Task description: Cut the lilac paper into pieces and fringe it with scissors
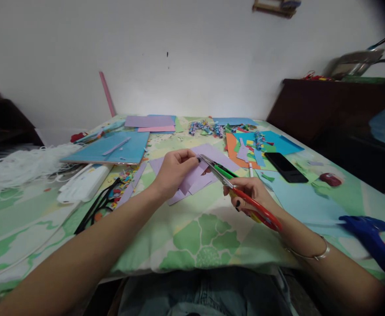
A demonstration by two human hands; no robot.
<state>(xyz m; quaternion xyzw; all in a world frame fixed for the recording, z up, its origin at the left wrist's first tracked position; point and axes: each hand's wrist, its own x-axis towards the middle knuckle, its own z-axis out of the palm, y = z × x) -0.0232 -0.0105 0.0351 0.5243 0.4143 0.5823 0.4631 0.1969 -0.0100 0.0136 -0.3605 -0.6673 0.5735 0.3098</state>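
My left hand (175, 171) pinches a piece of purple paper (189, 181) over the middle of the table. In my right hand (250, 197) is a pair of scissors (256, 205) with red handles, the blades pointing up and left toward my left fingertips. The blade tips lie close to the paper; I cannot tell whether they touch it. A green and black object (223, 170) shows just behind the blades, its kind unclear. More purple sheets (227, 159) lie on the table beneath and behind my hands.
A black phone (286, 167) and a blue tool (366, 235) lie on the right. Behind stand coloured papers (278, 142) with scraps and rolled paper pieces (218, 130). To the left are a blue folder (113, 147), glasses (96, 206), a white power strip (83, 182) and white netting (30, 169).
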